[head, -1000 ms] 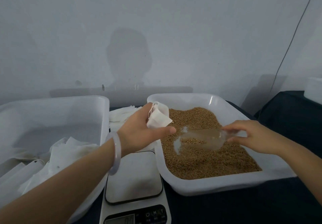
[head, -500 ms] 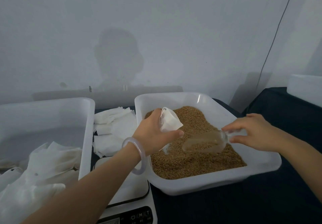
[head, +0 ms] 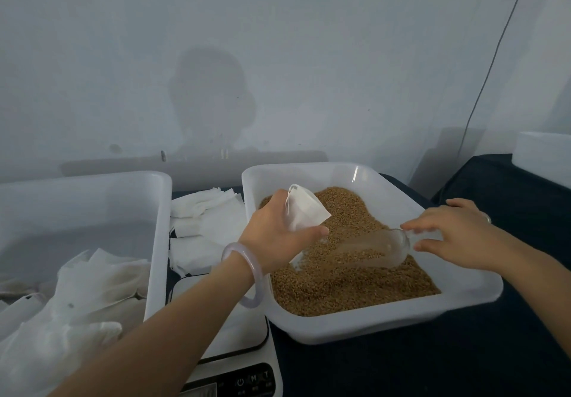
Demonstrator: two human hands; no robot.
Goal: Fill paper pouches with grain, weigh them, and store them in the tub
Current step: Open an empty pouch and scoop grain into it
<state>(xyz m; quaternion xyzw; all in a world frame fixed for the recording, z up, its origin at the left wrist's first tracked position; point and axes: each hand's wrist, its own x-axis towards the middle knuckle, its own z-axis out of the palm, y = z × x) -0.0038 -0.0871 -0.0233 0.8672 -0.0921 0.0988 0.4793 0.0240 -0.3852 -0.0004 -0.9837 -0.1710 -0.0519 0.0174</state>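
Pouch [head: 306, 211] pinched in left hand [head: 275, 239] above grain [head: 340, 285]; right hand [head: 454, 233], at 3 o'clock, grips scoop [head: 374, 250], apparently to fill it.

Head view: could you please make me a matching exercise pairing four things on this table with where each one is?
Things:
1. paper pouch
2. clear scoop
3. scale
4. grain

Places:
A. heaped in the white tray
B. gripped by the left hand
C. between the tub and the tray
D. pinched by the right hand

Pairs: 1-B, 2-D, 3-C, 4-A.
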